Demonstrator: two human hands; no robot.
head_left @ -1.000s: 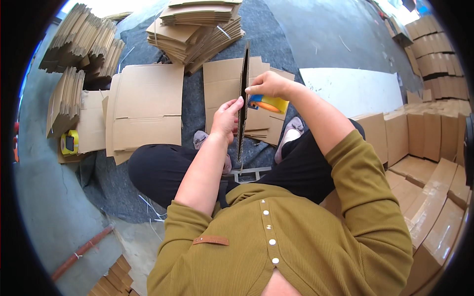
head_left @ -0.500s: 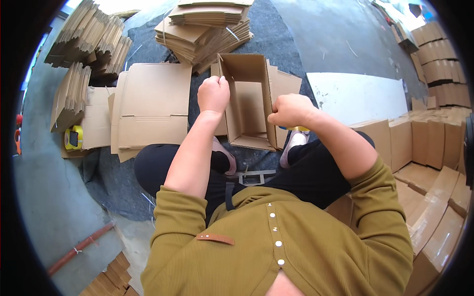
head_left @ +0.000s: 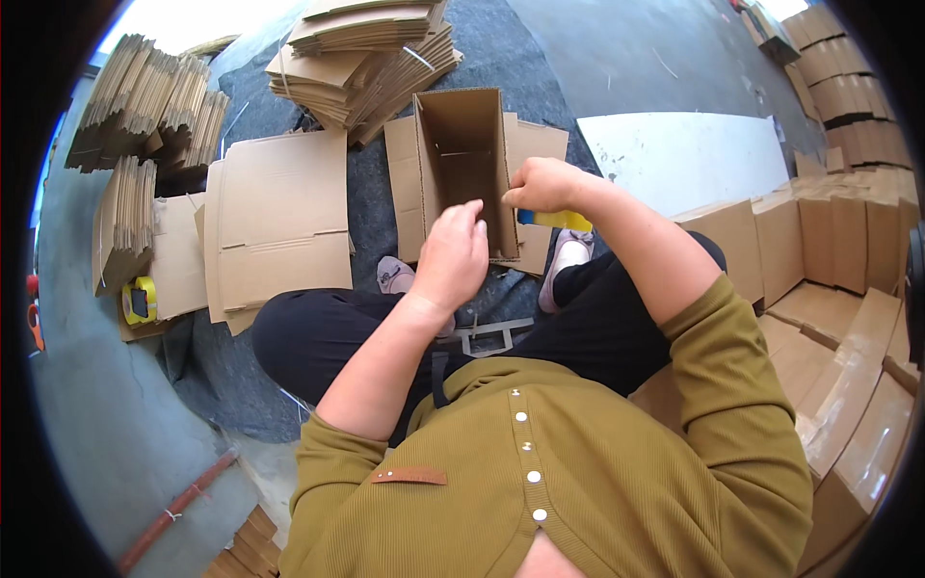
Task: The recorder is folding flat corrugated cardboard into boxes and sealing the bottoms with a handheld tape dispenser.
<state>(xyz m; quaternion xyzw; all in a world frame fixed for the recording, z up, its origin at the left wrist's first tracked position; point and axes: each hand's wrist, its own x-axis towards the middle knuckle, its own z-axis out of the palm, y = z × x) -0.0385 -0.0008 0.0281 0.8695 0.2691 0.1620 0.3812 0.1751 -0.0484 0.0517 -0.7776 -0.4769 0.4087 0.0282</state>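
An open cardboard box (head_left: 462, 123) stands upright on the floor in front of me, its top facing up. My left hand (head_left: 453, 255) is over the near end of the box, fingers stretched toward its opening and holding nothing that shows. My right hand (head_left: 544, 186) is curled at the right wall of the box. Under it, in its grip, is a yellow-and-blue tape dispenser (head_left: 557, 221), mostly covered by the hand. Flat cardboard pieces (head_left: 404, 178) show on both sides of the box.
Flattened cartons (head_left: 279, 222) lie to the left, with a yellow tape roll (head_left: 140, 300) beyond them. Bundled cartons (head_left: 366, 77) are stacked ahead and at the far left. A white board (head_left: 684, 159) lies to the right. Closed boxes (head_left: 718, 231) line my right side.
My left hand has left the box's left wall and come down to its near end, fingers straightening. My right hand stays by the right wall. The view has shifted slightly.
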